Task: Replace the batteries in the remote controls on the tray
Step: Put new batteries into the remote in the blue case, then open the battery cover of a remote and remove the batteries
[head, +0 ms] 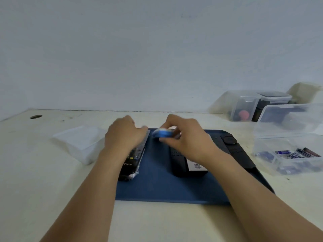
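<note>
Only one marking can be read: pale letters that look like "THTF", somewhat blurred, on the near end of the black remote (132, 159) wrapped in clear film at the left edge of the blue tray (157, 189), left of centre in the frame. A white label (196, 165) on the back of a dark remote at the tray's middle carries dark print and a code-like block, too small to read. The batteries (288, 153) in the clear box at right show printing that cannot be made out.

On the blue tray (157, 186), the left hand (122, 135) rests on a wrapped remote (134, 159); the right hand (185, 137) pinches a blurred blue-and-white object (162, 133).
</note>
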### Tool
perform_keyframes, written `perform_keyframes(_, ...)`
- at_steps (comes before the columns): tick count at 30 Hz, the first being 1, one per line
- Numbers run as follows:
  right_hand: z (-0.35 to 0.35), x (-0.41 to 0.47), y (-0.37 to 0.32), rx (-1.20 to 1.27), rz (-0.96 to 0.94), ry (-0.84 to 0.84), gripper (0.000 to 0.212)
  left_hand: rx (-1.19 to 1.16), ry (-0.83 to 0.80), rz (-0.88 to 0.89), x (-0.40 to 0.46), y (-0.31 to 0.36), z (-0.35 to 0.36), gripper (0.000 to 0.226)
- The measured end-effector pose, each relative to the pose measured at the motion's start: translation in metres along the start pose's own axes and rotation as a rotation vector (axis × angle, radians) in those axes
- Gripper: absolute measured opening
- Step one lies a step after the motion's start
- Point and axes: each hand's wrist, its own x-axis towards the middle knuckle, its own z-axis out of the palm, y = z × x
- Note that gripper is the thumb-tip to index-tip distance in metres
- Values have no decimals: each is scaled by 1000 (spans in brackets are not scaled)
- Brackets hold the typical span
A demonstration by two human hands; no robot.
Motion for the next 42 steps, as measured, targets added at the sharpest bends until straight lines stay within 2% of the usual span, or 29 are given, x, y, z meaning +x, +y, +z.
perform_keyframes(3, 7, -2, -1, -133, -45, -145, 21, 247, -270, -21, -6, -1, 6, 41)
perform_keyframes(6, 12, -3, -4, -162, -71, -317, 33, 329, -317, -10, -5, -2, 5, 33)
perform_keyframes(8, 12, -5, -4, -134, -73, -383, 33, 284, -296, -30, -4, -3, 2, 28)
perform_keyframes(10, 11, -4, -4, -62, -40, -358, 28, 2, -274, -73, -3, -2, -3, 27)
perform_keyframes(12, 8, -2, -4, 86, -13, -230, 24, -520, -315, -151, -3, 3, -9, 27)
perform_keyframes(15, 0, 2, -8, 351, 17, -29, 36, -1134, -470, -287, -9, 18, -16, 30)
perform_keyframes(17, -6, 1, -12, 471, 30, 50, 51, -1398, -599, -334, -17, 31, -14, 36)
perform_keyframes(19, -10, 1, -13, 485, 14, 105, 61, -1535, -657, -349, -22, 38, -4, 44)
perform_keyframes(23, -12, 2, -9, 369, -36, 126, 60, -1572, -636, -287, -23, 39, 9, 43)
perform_keyframes(28, -6, 2, -4, 193, -123, 110, 41, -1407, -523, -170, -26, 39, 19, 33)
perform_keyframes(35, -1, 4, 2, 162, -119, 79, 23, -1317, -453, -117, -28, 41, 24, 32)
perform_keyframes(42, 3, 6, 6, 225, -65, 36, 16, -1349, -438, -133, -34, 48, 30, 33)
